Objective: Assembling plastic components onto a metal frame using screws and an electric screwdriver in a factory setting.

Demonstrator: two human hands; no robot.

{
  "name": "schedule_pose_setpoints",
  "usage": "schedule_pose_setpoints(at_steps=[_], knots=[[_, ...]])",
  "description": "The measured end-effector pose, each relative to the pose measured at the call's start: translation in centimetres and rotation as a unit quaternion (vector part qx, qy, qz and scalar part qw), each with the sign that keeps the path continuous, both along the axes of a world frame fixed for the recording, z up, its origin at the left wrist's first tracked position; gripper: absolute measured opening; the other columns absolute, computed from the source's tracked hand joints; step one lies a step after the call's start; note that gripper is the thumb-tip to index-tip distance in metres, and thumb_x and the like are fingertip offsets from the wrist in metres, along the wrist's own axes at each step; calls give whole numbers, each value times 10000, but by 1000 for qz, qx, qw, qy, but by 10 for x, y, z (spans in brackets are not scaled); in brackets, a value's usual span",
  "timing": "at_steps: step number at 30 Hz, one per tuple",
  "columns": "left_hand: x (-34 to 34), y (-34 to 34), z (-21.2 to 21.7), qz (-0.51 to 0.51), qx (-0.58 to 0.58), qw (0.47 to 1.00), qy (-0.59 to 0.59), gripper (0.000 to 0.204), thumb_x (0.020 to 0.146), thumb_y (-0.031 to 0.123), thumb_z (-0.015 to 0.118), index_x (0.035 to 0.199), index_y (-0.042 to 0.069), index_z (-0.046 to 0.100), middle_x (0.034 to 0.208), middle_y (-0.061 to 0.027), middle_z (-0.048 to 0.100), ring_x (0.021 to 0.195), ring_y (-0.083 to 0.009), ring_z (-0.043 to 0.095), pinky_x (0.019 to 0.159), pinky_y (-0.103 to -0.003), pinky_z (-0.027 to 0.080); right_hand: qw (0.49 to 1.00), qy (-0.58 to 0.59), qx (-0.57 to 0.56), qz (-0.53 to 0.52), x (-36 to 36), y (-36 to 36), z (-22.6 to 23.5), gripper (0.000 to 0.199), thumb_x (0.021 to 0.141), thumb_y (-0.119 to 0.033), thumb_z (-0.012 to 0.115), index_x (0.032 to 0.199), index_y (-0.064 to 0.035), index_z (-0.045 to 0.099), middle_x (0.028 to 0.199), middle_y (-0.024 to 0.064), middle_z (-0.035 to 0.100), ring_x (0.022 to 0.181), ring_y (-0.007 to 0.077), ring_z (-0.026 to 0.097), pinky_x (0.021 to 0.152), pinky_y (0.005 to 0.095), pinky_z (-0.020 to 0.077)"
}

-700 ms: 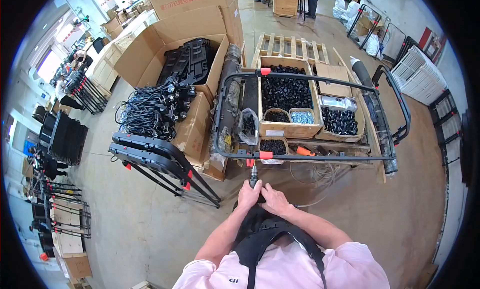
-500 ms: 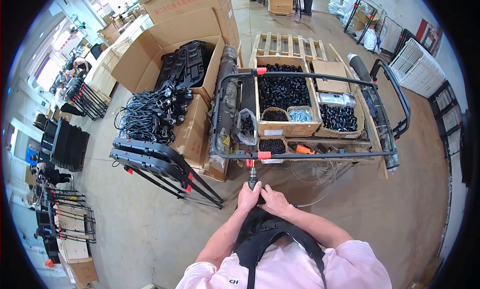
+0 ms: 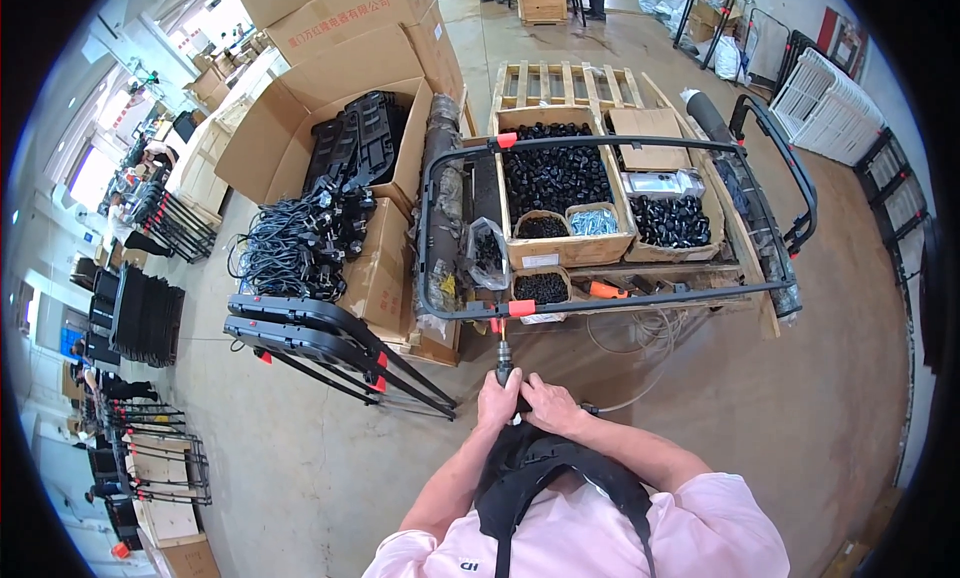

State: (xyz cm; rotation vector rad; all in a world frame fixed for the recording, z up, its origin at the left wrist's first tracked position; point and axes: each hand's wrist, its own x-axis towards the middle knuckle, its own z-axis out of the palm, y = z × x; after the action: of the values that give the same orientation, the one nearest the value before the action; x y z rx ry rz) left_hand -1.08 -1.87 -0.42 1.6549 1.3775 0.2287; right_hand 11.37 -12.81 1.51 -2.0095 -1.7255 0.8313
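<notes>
Both hands are closed around a drill (image 3: 504, 358), held in front of my body with its chuck and bit pointing away from me. My left hand (image 3: 497, 400) wraps the drill's body; my right hand (image 3: 550, 402) grips right beside it, covering most of the handle. The bit's tip meets the near bar of a large black tubular frame (image 3: 640, 303), close to its left corner and a red clip (image 3: 521, 308). That frame lies across the boxes on a wooden pallet. From the drill a thin hose (image 3: 640, 402) trails off to the right.
Beneath the frame stand a crate of black knobs (image 3: 560, 173), a small box of silvery screws (image 3: 593, 223) and a box of black parts (image 3: 672, 223). Folded black frames (image 3: 300, 323) lean at left, before bundled cables (image 3: 290, 238) and cartons (image 3: 385, 268). Other people work far left.
My view has shifted and tilted slightly, so the frame's near bar slopes up to the right. Both hands keep their grip on the drill, its bit still at the same bar.
</notes>
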Motion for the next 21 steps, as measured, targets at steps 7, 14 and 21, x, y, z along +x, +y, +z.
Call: schedule_pose_setpoints(at_steps=[7, 14, 21], knots=[[-2, -28, -8, -13, -18, 1000, -10, 615, 979, 568, 657, 1113, -32, 643, 1047, -318, 725, 1050, -489, 701, 901, -536, 537, 1000, -9, -10, 4, 1, -32, -2, 644, 830, -282, 815, 1309, 7, 496, 1168, 245, 596, 1052, 458, 679, 905, 535, 572], [27, -25, 3, -26, -8, 999, -47, 585, 987, 538, 660, 1085, -38, 641, 1023, -308, 726, 1024, -482, 705, 884, -531, 537, 999, -23, -4, -49, 23, -30, 12, 695, 800, -243, 831, 1333, 22, 473, 1159, 249, 654, 1089, 442, 686, 928, 521, 572], [32, -24, -5, -4, 23, 999, -39, 518, 1001, 487, 678, 1046, -29, 673, 934, -206, 740, 908, -349, 725, 820, -468, 539, 998, -29, 17, -44, 29, -28, 7, 673, 803, -248, 830, 1308, 28, 483, 1140, 263, 674, 1059, 448, 698, 928, 521, 573]])
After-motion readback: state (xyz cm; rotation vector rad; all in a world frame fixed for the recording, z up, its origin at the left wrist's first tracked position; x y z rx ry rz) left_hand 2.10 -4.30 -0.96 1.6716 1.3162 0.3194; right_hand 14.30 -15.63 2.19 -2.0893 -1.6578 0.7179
